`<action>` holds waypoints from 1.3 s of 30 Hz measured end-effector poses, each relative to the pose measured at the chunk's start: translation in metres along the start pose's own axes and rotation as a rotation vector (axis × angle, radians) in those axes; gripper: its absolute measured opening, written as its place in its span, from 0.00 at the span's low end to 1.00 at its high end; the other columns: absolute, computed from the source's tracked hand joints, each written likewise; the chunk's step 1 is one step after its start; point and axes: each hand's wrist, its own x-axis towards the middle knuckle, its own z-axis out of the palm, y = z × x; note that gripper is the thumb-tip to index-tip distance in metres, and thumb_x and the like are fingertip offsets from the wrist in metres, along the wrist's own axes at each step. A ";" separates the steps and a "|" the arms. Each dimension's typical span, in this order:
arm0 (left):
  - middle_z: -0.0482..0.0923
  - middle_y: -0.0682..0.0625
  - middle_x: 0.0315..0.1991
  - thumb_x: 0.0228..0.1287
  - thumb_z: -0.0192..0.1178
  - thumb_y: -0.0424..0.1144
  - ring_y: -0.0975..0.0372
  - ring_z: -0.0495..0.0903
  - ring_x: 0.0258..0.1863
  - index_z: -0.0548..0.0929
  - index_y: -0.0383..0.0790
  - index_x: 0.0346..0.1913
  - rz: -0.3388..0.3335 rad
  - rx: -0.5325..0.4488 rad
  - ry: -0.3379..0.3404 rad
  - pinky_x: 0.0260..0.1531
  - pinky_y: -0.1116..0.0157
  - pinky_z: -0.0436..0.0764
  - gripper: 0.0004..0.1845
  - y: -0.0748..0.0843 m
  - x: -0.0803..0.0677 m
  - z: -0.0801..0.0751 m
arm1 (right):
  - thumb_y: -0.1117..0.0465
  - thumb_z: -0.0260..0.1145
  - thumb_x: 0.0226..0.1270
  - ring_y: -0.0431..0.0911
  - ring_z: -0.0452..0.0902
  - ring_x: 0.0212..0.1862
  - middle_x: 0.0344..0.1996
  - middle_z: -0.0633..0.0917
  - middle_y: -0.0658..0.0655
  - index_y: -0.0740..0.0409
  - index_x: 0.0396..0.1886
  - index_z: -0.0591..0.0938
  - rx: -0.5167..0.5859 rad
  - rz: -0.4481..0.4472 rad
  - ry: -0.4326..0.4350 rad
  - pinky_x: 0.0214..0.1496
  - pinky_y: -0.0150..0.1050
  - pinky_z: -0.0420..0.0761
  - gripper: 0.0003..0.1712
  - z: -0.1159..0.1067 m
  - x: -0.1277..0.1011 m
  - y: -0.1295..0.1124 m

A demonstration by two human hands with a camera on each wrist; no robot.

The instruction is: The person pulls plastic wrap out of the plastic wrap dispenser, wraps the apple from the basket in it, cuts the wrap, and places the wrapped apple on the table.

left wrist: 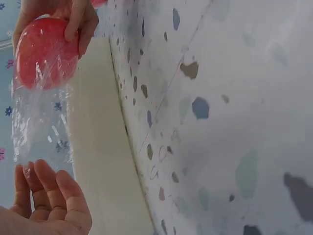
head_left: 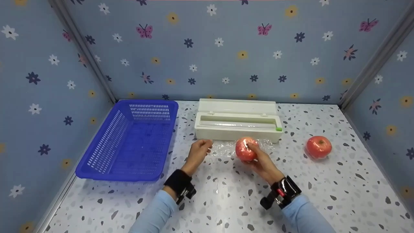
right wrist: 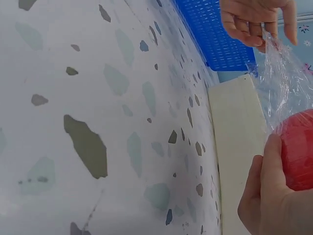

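Note:
A red apple is held up in my right hand, with the thumb on its near side. Clear plastic wrap clings to the apple and stretches left from it. The far end of that wrap is bunched at the fingertips of my left hand, which pinches it with curled fingers. In the left wrist view the wrap hangs between the apple and the left fingers. Both hands are just in front of a white wrap box.
The wrap box stands with its lid up, a film roll inside and a green piece at its right end. A second red apple sits on the speckled table at right. A blue basket stands at left.

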 end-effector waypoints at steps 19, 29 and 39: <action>0.72 0.51 0.26 0.63 0.54 0.37 0.66 0.72 0.20 0.79 0.31 0.35 0.089 0.136 0.110 0.24 0.72 0.71 0.10 0.000 0.013 -0.002 | 0.54 0.63 0.59 0.55 0.64 0.61 0.62 0.62 0.62 0.54 0.67 0.59 -0.039 0.005 -0.028 0.59 0.46 0.73 0.38 0.003 -0.002 0.007; 0.77 0.44 0.42 0.62 0.50 0.55 0.55 0.76 0.40 0.77 0.37 0.42 0.063 0.303 0.161 0.42 0.59 0.73 0.23 -0.003 0.013 0.011 | 0.51 0.64 0.58 0.55 0.66 0.59 0.63 0.61 0.63 0.56 0.68 0.57 -0.086 -0.025 0.028 0.57 0.42 0.74 0.41 0.009 -0.002 0.004; 0.75 0.49 0.17 0.62 0.53 0.55 0.62 0.77 0.12 0.76 0.38 0.27 0.100 0.266 0.162 0.17 0.68 0.75 0.21 -0.010 0.020 0.023 | 0.52 0.67 0.55 0.54 0.65 0.60 0.62 0.60 0.61 0.56 0.67 0.59 -0.008 0.003 0.032 0.58 0.42 0.74 0.42 0.014 -0.007 0.007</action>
